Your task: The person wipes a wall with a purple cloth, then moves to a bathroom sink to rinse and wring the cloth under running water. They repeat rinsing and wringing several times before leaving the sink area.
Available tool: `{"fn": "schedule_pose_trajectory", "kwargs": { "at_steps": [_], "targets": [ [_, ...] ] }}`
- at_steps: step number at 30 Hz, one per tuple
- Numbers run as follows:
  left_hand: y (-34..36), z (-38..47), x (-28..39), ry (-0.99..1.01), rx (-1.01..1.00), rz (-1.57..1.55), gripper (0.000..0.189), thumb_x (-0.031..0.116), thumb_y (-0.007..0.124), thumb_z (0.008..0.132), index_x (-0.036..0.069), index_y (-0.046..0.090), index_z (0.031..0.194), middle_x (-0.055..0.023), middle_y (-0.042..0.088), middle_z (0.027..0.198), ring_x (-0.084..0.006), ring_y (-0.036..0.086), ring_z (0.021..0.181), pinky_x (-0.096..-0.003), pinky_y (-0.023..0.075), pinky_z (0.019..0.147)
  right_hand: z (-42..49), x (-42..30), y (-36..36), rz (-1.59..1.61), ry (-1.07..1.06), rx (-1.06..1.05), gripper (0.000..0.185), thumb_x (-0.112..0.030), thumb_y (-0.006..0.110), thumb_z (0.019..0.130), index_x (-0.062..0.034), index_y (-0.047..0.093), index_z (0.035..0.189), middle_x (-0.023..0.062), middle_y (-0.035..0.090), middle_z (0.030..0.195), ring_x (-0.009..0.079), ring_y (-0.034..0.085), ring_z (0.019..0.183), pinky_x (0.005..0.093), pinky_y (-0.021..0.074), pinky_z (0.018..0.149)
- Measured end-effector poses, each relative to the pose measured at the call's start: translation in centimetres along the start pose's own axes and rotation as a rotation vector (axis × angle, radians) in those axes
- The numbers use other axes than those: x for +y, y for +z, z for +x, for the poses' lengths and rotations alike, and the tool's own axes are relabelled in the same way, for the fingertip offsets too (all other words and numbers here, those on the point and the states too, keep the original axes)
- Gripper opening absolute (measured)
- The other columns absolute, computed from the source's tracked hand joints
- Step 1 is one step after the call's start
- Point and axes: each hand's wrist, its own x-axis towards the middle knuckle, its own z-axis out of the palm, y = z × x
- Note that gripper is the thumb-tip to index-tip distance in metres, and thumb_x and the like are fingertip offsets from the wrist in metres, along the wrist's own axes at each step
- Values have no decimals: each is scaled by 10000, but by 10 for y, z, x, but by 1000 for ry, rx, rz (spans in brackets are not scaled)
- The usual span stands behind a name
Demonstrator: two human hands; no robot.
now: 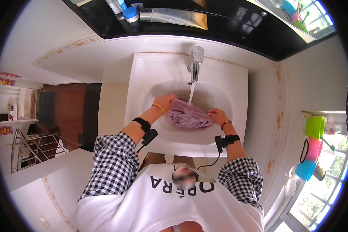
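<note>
A wet purple cloth point(188, 116) is stretched across the bowl of a white washbasin point(188, 146). My left hand point(166, 102) grips its upper left corner, and my right hand point(219, 116) pinches its right end. Between them the cloth sags in folds. From the chrome faucet point(195, 65) a stream of water point(192, 93) runs down onto the cloth's upper edge. The drain is hidden from sight.
Behind the basin, a black shelf point(235, 34) carries a squeeze tube point(174, 18), a blue-lidded jar point(130, 14) and a clear bottle point(115, 8). Green point(314, 127), pink and blue cups hang by the window at right. A metal rack point(34, 148) stands far left.
</note>
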Motion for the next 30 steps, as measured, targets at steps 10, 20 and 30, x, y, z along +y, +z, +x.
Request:
{"fn": "schedule_pose_trajectory", "kwargs": {
  "at_steps": [10, 20, 30],
  "targets": [
    [-108, -36, 115, 178, -142, -824, 398, 109, 637, 802, 70, 539, 1186, 19, 605, 1055, -52, 519, 771, -215, 437, 715, -110, -141, -124, 615, -369, 271, 221, 14, 526, 863, -50, 618, 1054, -44, 604, 859, 37, 515, 759, 184, 419, 674],
    [-184, -58, 251, 569, -151, -664, 97, 68, 617, 836, 22, 546, 788, 36, 525, 724, -7, 481, 691, -177, 408, 579, -170, -216, -162, 599, -699, 450, 359, 18, 517, 860, -79, 525, 1206, 10, 597, 1013, 50, 522, 782, 186, 435, 645],
    [-250, -76, 333, 817, 10, -1059, 85, 63, 570, 864, 21, 553, 792, 31, 513, 741, -35, 474, 694, -181, 396, 642, -70, -90, 15, 605, -274, -185, 615, -294, 771, 654, -32, 539, 1160, 135, 580, 1118, 226, 551, 1005, 327, 428, 871]
  ]
}}
